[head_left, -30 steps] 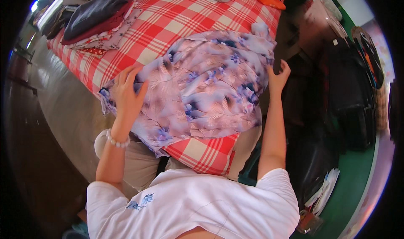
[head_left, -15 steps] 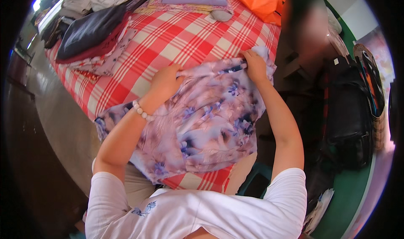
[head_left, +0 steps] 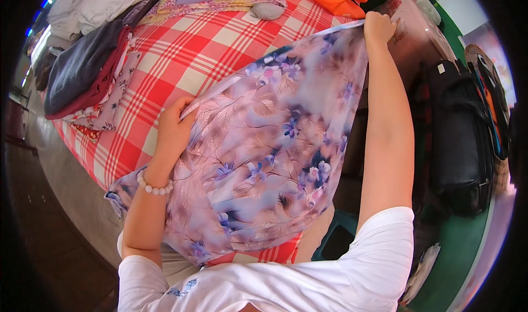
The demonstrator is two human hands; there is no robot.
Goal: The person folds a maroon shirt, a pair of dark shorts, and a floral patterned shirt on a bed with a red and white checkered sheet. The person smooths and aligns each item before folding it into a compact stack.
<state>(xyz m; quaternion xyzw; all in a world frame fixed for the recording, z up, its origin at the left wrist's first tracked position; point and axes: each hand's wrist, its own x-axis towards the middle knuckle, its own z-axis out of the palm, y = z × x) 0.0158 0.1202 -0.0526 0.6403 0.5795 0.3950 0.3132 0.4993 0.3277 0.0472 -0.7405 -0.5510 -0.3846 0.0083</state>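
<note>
Over the near right corner of the worktop, covered by a red-and-white checked cloth, a lilac floral garment is held stretched. Its long axis runs diagonally, from the near left edge up toward the far right edge, and its lower end hangs over the near edge. The upper hem is pinched by the closed left hand near mid-worktop and by the closed right hand at the far right edge. Folded clothes are stacked at the far left corner.
</note>
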